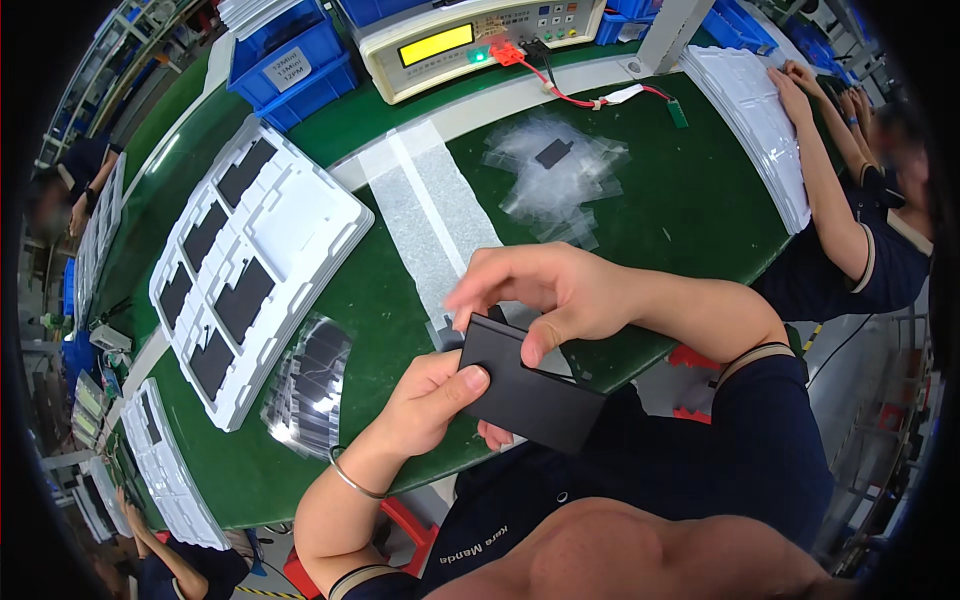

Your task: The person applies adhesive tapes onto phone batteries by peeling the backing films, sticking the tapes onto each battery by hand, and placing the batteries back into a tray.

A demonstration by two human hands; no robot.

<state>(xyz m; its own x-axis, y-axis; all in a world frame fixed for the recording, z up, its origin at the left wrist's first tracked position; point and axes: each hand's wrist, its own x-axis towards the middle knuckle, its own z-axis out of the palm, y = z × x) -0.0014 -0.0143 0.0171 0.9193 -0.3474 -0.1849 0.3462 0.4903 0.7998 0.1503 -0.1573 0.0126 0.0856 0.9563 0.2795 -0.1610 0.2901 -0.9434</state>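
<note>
Above the green bench edge, the left hand (435, 395) pinches a thin black plate (525, 385) by its near edge, thumb on top. The right hand (545, 290) closes its fingertips on the far edge. It looks light, stiff and smooth, best held by its edges.

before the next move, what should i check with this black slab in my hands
1. Left hand has a firm hold on the black slab: ok, thumb on top, fingers under.
2. Right hand pinching at the slab's upper edge: ok.
3. Clear film actually caught between the right fingertips: cannot tell.
4. Slab held above the green table, clear of it: ok.
5. White tray has free slots: ok, several look unfilled.
6. Pile of clear films clear of both hands: ok.
</note>
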